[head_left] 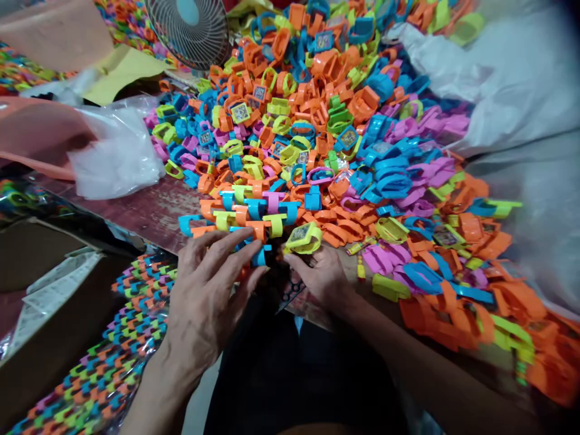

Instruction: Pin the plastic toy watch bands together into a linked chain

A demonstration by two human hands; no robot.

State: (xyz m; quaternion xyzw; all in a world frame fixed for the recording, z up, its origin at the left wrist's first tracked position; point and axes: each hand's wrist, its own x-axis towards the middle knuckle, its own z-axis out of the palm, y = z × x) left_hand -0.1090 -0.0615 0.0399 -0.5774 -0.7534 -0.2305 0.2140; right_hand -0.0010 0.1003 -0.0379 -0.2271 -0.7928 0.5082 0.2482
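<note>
My right hand [324, 275] pinches a yellow toy watch [304, 239] with a printed square face, held just above the table's front edge. My left hand [217, 272] curls over the near end of neat rows of toy watches [249, 208] in blue, orange, yellow and pink. Its thumb and fingers close around a blue toy watch [259, 256] and its neighbours, partly hidden beneath the fingers. A large loose heap of toy watches [317, 90] lies behind the rows and spreads to the right.
A fan [190, 30] stands at the back left. Clear plastic bags [120, 157] and a pink-orange tub [36, 136] lie on the left. Below the table are a cardboard box [58, 314] and packed rows of watches [104, 368]. White sacking [512, 78] borders the right.
</note>
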